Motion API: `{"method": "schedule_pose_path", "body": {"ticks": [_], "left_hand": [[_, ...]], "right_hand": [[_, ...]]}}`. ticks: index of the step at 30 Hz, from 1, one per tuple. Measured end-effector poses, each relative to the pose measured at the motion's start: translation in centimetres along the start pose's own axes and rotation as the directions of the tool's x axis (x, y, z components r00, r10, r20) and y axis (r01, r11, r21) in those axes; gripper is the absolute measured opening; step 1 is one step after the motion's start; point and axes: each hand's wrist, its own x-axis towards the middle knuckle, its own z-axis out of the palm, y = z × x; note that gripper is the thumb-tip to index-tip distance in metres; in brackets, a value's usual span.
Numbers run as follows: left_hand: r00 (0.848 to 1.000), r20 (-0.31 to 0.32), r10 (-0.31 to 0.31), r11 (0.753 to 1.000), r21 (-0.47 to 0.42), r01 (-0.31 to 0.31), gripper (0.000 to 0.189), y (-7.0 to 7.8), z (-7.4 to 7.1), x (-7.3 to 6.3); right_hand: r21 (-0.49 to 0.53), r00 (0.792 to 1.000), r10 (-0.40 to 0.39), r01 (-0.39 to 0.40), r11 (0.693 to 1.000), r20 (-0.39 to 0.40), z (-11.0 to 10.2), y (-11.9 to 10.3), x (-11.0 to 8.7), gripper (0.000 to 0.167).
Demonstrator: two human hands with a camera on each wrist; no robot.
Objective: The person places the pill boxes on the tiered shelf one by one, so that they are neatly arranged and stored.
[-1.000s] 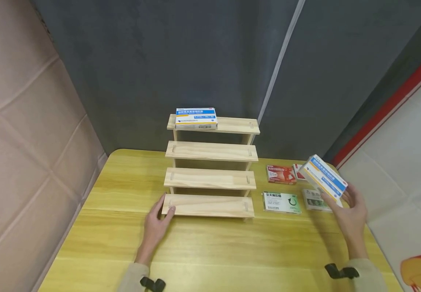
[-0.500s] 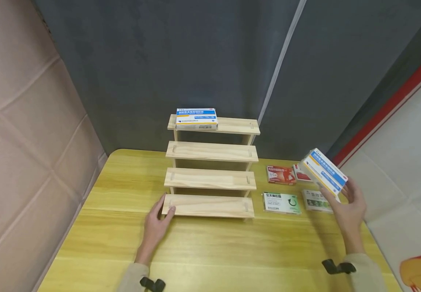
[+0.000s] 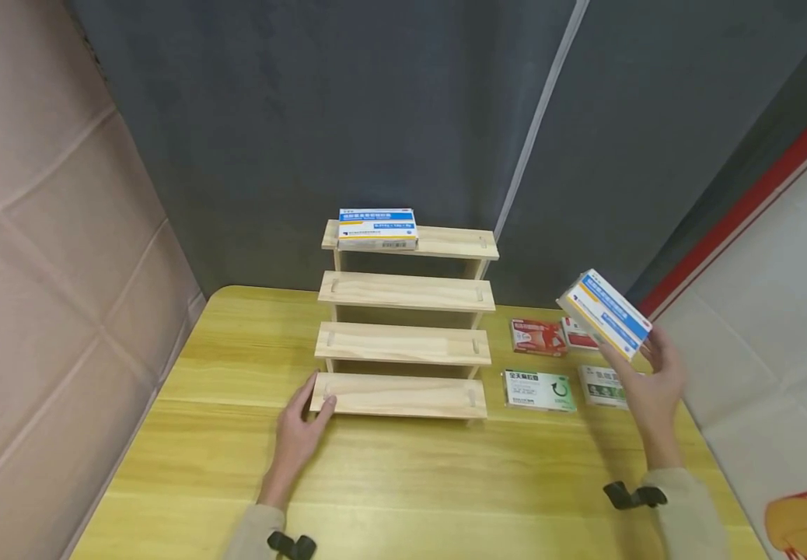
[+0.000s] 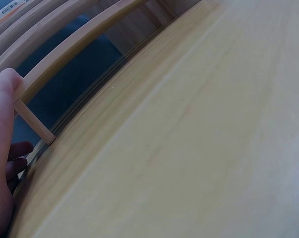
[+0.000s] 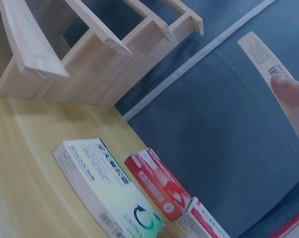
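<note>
My left hand (image 3: 297, 435) grips the left end of the lowest board of a stepped wooden rack (image 3: 403, 395), thumb on top. In the left wrist view its other fingers (image 4: 20, 148) show below the board. My right hand (image 3: 655, 389) holds a blue and white medicine box (image 3: 605, 313) by its right end, tilted and raised above the table. The right wrist view shows the thumb (image 5: 290, 90) on the narrow side of that box. A similar blue and white box (image 3: 377, 229) lies on the left part of the rack's top board.
On the table (image 3: 403, 482), right of the rack, lie a green and white box (image 3: 538, 390), a red box (image 3: 539, 337), a red and white box (image 3: 578, 333) and another green and white box (image 3: 602, 386). A dark panel (image 3: 375, 117) stands behind the table.
My right hand has moved left and slightly up and away with the medicine box. The left hand keeps its grip on the rack.
</note>
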Motion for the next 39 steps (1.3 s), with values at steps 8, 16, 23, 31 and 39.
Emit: {"method": "schedule_pose_path", "body": {"ticks": [8, 16, 23, 31, 39], "left_hand": [[1.0, 0.009, -0.013, 1.0, -0.009, 0.013, 0.068, 0.1, 0.0, 0.0], [1.0, 0.005, -0.009, 1.0, -0.01, 0.01, 0.067, 0.0, -0.1, 0.1], [1.0, 0.003, -0.013, 1.0, 0.0, 0.013, 0.067, 0.1, -0.1, 0.0], [1.0, 0.015, -0.025, 1.0, 0.003, 0.025, 0.069, 0.2, -0.1, 0.0], [0.999, 0.017, -0.032, 0.999, 0.001, 0.032, 0.069, 0.1, -0.1, 0.0]], "right_hand": [[0.039, 0.999, 0.042, -0.042, 0.998, 0.003, 1.5, -1.1, 0.2, 0.076], [0.059, 0.998, 0.047, -0.049, 0.997, 0.029, 2.6, -1.8, 1.2, 0.077], [0.06, 0.998, 0.02, -0.023, 0.998, 0.057, 3.5, -2.9, 1.9, 0.075], [0.086, 0.996, -0.066, 0.062, 0.994, 0.051, 4.7, -3.7, 2.2, 0.077], [0.106, 0.991, -0.11, 0.102, 0.989, 0.08, 5.9, -4.5, 3.0, 0.077]]}}
